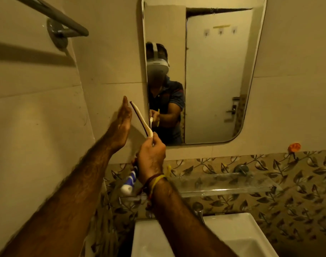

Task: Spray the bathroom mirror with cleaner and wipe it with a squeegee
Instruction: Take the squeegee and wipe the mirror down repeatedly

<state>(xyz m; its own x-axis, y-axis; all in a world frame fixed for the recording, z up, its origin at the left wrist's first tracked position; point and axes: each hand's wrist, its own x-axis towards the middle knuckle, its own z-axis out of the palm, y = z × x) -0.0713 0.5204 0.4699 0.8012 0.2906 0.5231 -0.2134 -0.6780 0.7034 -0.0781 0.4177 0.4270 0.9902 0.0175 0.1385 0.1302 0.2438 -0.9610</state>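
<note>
The rounded wall mirror (219, 75) hangs above the basin and reflects a person and a white door. My right hand (151, 158) grips the handle of a white squeegee (140, 117) with a dark rubber blade, held upright just left of the mirror's lower left corner. My left hand (121, 125) is flat and open, its palm facing the blade and close beside it, holding nothing. I cannot tell whether palm and blade touch. No spray bottle is clearly in view.
A glass shelf (225, 184) runs under the mirror, with a blue-and-white tube (129, 181) at its left end behind my right wrist. The white basin (232, 236) and its tap (199, 210) lie below. A towel rail (54, 17) juts out at upper left.
</note>
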